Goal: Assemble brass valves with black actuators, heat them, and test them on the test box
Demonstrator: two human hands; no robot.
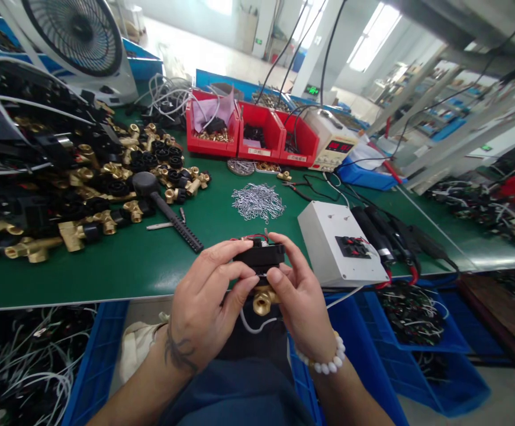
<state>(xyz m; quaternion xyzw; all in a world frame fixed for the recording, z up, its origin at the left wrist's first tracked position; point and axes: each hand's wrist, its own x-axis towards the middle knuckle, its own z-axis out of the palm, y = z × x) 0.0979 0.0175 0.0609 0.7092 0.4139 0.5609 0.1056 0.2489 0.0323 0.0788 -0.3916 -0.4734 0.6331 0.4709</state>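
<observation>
I have a smooth green worktop point(215, 207) running across my head view, with a pale, flat-sided box point(324, 245) to the right, a dark mallet point(166, 210) with a ribbed handle to the left, and a loose heap of shiny bent wire pieces point(257, 201) between them. My left hand point(206, 293) and right hand point(301, 296) are closed from either side on a matt black housing point(258, 256), at the bench's near edge. A rounded, open-ended brass fitting point(261, 302) sits directly beneath it, beside my right thumb; a white cable point(257, 330) loops below. Fingers hide the housing's ends, and I can't make out the small parts on top.
</observation>
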